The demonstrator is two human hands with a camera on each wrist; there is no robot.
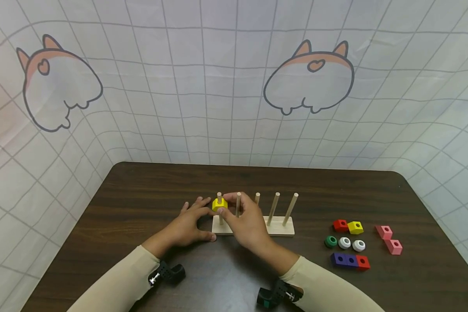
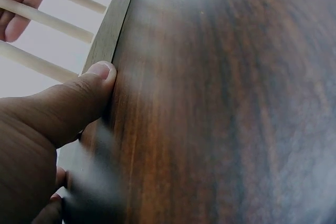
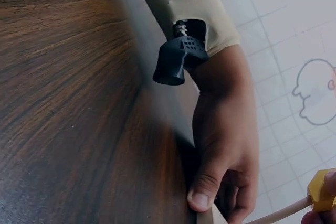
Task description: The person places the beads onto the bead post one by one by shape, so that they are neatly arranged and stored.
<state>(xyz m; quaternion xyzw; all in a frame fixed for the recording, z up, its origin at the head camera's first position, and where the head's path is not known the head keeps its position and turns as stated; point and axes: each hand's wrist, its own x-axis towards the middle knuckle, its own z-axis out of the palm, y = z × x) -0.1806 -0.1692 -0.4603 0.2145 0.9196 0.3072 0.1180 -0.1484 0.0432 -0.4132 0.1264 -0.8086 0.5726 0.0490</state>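
Note:
My right hand (image 1: 246, 223) pinches a yellow faceted bead (image 1: 219, 205) between thumb and fingers. The leftmost peg (image 1: 219, 195) of a wooden peg stand (image 1: 281, 232) passes through this bead, whose height is above the base. At the stand's left end, my left hand (image 1: 190, 223) holds the base, thumb at the front edge and other fingers spread behind. In the left wrist view the left thumb (image 2: 86, 90) presses the base's edge (image 2: 111, 30). The right wrist view shows the bead (image 3: 321, 190) on the peg (image 3: 283, 212), partly cut off.
To the right lie a red cube bead (image 1: 340, 225), a yellow bead (image 1: 355, 227), a green round bead (image 1: 330, 242) and white round beads (image 1: 344, 242). A row of purple beads (image 1: 345, 260) with a red one lies nearer. Pink cube beads (image 1: 394, 247) sit farther right.

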